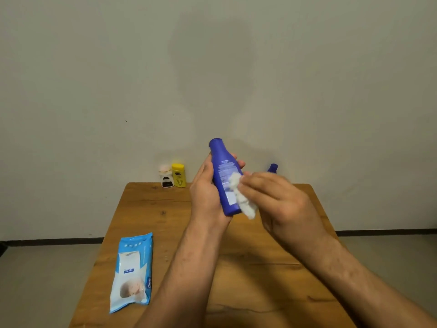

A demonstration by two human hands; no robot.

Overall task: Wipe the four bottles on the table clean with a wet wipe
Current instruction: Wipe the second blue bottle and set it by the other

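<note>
My left hand [205, 188] grips a tall blue bottle [221, 165] above the wooden table [151, 209], cap end up and tilted slightly left. My right hand [275, 197] pinches a crumpled white wet wipe [241, 197] and presses it against the bottle's lower right side. At the table's far edge stand a small white bottle with a pale cap [166, 176] and a yellow bottle [178, 175], side by side. The top of another blue bottle [273, 167] shows behind my right hand; the rest of it is hidden.
A light blue pack of wet wipes [132, 271] lies flat near the table's front left. The table stands against a plain wall, with grey floor on both sides.
</note>
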